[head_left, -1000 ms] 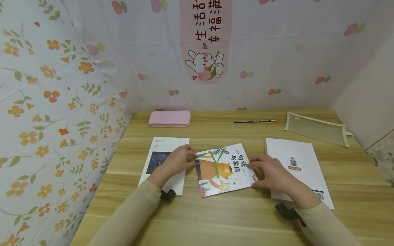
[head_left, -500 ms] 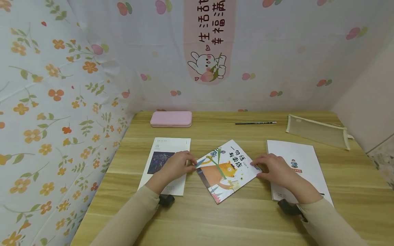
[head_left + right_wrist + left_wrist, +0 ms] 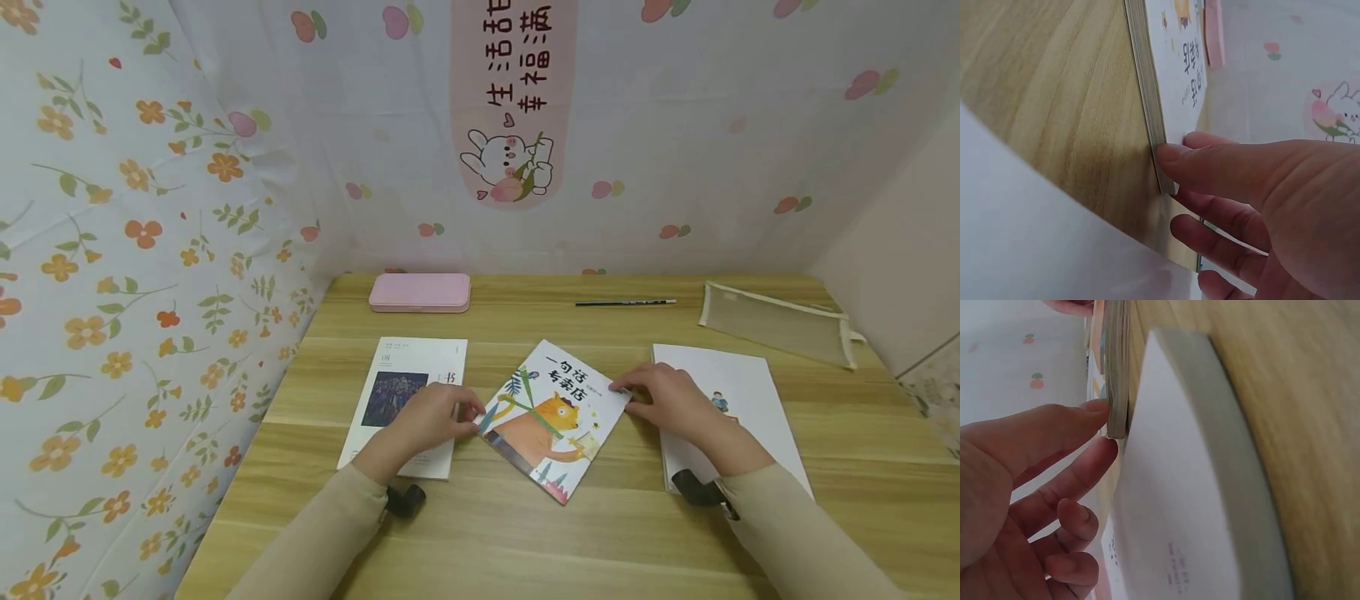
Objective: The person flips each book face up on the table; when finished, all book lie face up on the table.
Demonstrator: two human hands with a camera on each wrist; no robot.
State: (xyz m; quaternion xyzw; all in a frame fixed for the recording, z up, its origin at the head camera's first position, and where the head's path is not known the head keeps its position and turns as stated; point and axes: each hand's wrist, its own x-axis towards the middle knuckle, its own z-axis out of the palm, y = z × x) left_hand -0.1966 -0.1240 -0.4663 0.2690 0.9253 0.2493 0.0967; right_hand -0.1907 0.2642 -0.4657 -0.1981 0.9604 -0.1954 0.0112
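Note:
A picture book with an orange bear on its cover lies flat on the wooden table, turned like a diamond. My left hand pinches its left corner; in the left wrist view two fingertips close on the corner of the picture book. My right hand holds the opposite right corner, and in the right wrist view its fingertips sit against the edge of the picture book. Both forearms wear beige sleeves.
A white book with a dark photo lies under my left wrist. A plain white book lies under my right wrist. At the back lie a pink case, a pencil and a mesh pouch. Floral cloth walls enclose the table.
The picture book has turned clockwise on the table, from nearly square to a diamond. My right hand slid from its right edge up to the right corner; the left stayed on the left corner.

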